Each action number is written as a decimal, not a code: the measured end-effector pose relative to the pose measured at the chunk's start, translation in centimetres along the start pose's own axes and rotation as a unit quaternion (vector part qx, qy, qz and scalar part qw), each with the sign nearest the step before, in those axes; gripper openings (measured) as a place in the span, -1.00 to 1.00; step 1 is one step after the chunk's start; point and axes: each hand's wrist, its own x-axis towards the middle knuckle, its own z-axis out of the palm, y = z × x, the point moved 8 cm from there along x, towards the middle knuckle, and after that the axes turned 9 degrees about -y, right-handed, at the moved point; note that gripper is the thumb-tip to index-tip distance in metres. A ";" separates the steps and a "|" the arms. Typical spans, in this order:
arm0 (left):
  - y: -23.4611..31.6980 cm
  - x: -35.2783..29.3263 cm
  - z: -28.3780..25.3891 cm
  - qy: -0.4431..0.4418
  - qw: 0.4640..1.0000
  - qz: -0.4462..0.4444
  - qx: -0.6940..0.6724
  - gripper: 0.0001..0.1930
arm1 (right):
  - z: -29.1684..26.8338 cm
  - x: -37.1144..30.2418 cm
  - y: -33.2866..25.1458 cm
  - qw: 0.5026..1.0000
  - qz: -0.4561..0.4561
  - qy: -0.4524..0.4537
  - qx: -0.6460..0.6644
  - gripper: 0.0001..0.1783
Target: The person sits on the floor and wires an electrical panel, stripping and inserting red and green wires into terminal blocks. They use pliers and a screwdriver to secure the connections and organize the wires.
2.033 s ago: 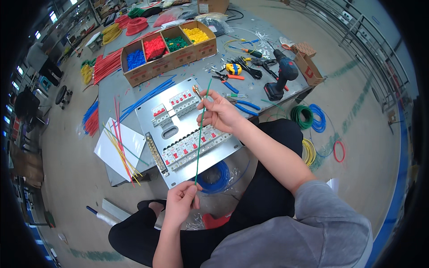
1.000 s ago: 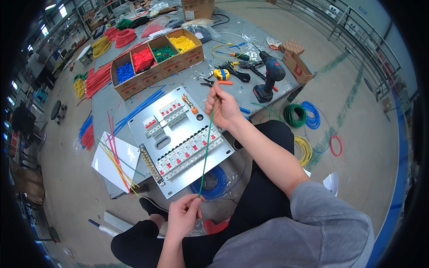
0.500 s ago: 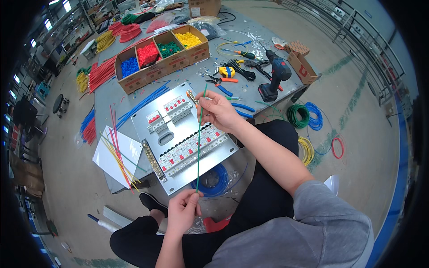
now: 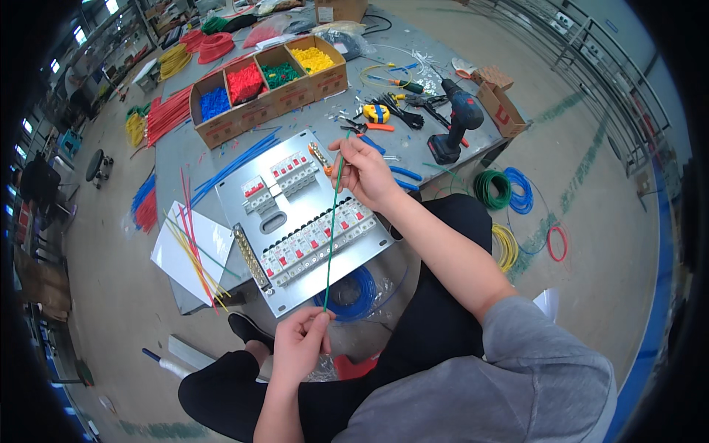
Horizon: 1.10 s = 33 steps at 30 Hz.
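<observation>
A thin green wire is stretched between my two hands, above a metal mounting plate. My left hand pinches its lower end just off the plate's near edge. Higher up, my right hand grips the wire close to its upper end, near a brass terminal bar with orange supports. On the plate sit a long row of white circuit breakers with red switches and two shorter breaker groups. A second brass terminal bar runs along the left edge.
Beyond the plate stands a cardboard box of blue, red, green and yellow caps. A cordless drill, pliers and a yellow tape measure lie to the right. Loose wires rest on white paper at left. Wire coils lie on the floor.
My right hand has shifted slightly right and the wire's upper end leans right with it. My left hand stays nearly in place, still pinching the lower end.
</observation>
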 end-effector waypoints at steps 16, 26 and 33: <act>-0.5 1.5 -2.8 0.123 0.987 0.049 0.086 -0.78 | 3.9 -2.6 7.0 0.978 0.195 -0.040 -0.061 -0.79; 1.9 2.0 -3.5 0.209 0.929 0.083 0.293 -0.83 | 5.4 -3.7 6.1 0.988 0.125 0.007 -0.089 -0.80; 3.0 2.6 -4.0 0.212 0.935 0.095 0.268 -0.84 | 6.0 -3.4 3.4 0.991 0.022 -0.046 -0.120 -0.78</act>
